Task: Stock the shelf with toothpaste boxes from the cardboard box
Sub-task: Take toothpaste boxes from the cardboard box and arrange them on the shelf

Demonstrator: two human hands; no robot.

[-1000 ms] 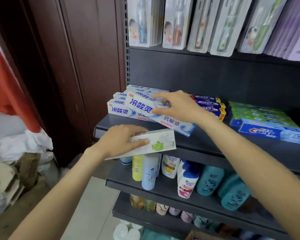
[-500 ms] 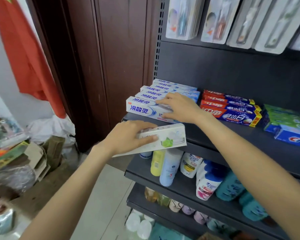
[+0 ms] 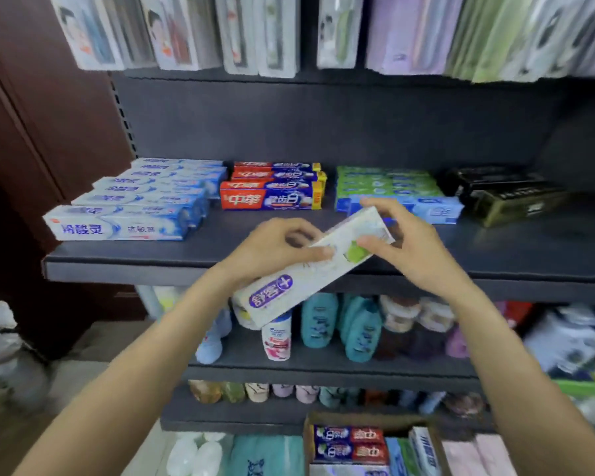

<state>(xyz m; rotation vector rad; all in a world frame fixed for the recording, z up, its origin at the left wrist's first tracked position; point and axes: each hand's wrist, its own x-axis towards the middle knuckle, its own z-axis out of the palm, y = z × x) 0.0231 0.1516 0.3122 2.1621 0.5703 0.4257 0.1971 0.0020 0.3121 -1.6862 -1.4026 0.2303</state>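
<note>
1. A white box [image 3: 310, 269] is held tilted in front of the shelf [image 3: 220, 266] edge, above the shelf's bare middle.
2. Its lower half is gripped by the left hand [image 3: 272, 249], fingers curled round it.
3. Its upper end is pinched by the right hand [image 3: 406, 245] between thumb and fingers.
4. Blue boxes [image 3: 117, 226], red boxes [image 3: 272, 199], green boxes [image 3: 385, 183] and black boxes [image 3: 502, 194] are lined up on the shelf.
5. A carton [image 3: 437, 444] with more boxes is seen at the bottom.
</note>
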